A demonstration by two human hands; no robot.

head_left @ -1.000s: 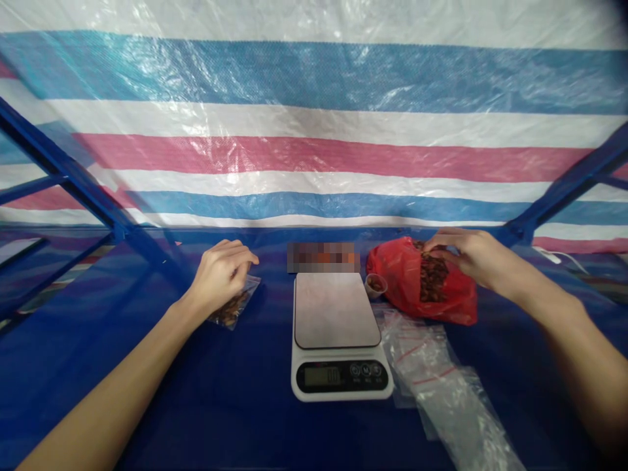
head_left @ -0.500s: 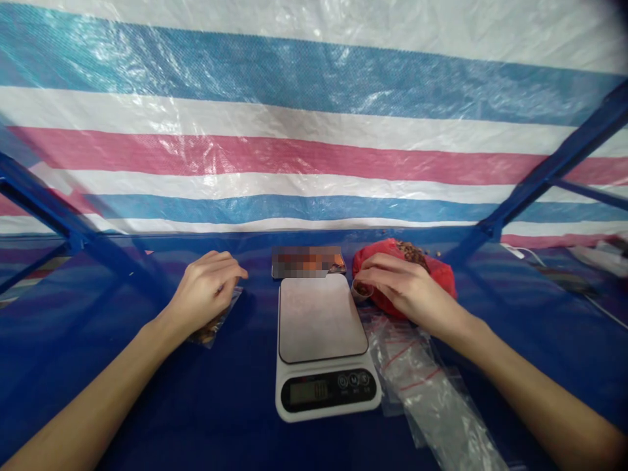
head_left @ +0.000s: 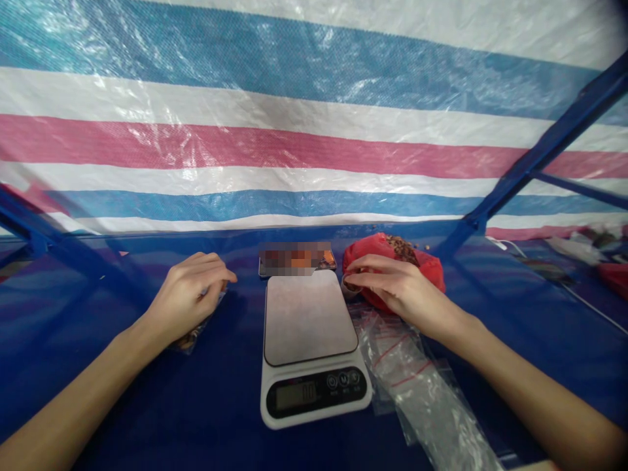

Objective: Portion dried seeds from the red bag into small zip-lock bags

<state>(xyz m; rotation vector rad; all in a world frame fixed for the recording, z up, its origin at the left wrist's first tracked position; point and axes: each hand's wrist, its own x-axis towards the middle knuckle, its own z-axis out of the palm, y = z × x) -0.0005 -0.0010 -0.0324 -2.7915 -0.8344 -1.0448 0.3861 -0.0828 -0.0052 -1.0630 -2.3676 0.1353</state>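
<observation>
The right hand point(head_left: 400, 282) has been shifted from the open top of the red bag point(head_left: 432, 269) to the cup point(head_left: 350, 288); the bag's brown pieces point(head_left: 403, 248) are thereby left untouched, and the cup is placed within the fingers' reach. Its fingers are extended and slightly bent over the cup; whether anything is pinched cannot be told. The left hand point(head_left: 189, 291) is held with fingers curled above the sachet point(head_left: 187, 341), which is partly hidden; a grip on it cannot be confirmed.

The cup is found beside the far right corner of the scale point(head_left: 309, 320), against the red bag; it is small and pale, with its contents mostly masked. The red bag is seen to be crumpled and bulging (a few loose bits are noted beyond it). No load is borne by the scale, and 0.0 is apparently shown on the display point(head_left: 305, 394). Clear zip bags point(head_left: 409, 376) are spread, overlapping, to its right.
</observation>
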